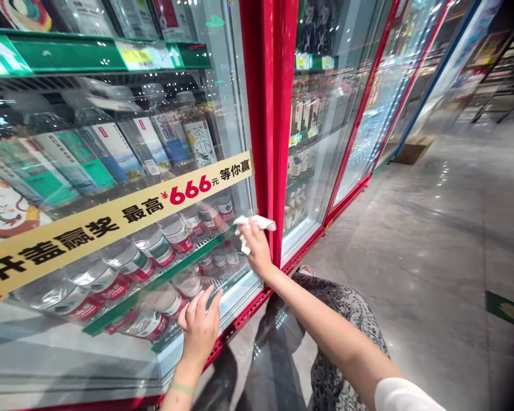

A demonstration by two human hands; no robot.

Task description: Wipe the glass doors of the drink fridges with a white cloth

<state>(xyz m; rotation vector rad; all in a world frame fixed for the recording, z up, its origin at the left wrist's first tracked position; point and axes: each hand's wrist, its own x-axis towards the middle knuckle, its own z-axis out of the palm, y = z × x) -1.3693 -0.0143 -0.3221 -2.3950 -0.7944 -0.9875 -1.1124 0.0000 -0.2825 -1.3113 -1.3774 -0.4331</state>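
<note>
My right hand (257,246) presses a crumpled white tissue (253,226) against the glass door (223,114) of a red-framed drinks cooler, right beside the red door frame (269,114). My left hand (200,325) lies flat with fingers spread on the lower part of the same glass, near the door's bottom edge. Behind the glass, water bottles with red labels (154,245) lie on green-edged shelves. A yellow banner sticker (111,220) with Chinese characters and "666" runs across the door.
More glass-door coolers (368,103) continue to the right along a shiny grey floor (445,228). A cardboard box (413,149) sits on the floor farther down. Patterned clothing (346,319) shows below my right arm.
</note>
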